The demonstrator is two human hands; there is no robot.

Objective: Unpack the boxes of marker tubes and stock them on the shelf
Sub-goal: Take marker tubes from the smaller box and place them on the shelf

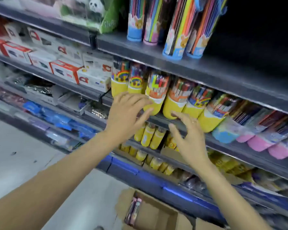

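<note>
Stocking step, mid-shelf (181, 124): yellow marker tubes (173, 105) in row at front edge. L hand (125, 112) fingers spread, touching tube; R hand (188, 135) spread, empty, just below row. Carton (155, 211) on floor w/ pink tubes (134, 209). Next, prob: straighten row, reach down for more

Cardboard box (156, 214) cut off below; left-side white boxes (65, 70) motion-blurred, print unreadable

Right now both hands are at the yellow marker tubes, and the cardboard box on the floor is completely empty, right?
Not quite. The head view shows the cardboard box still holds a pink tube. The rest is right: the left hand and right hand are at the yellow marker tubes.
</note>
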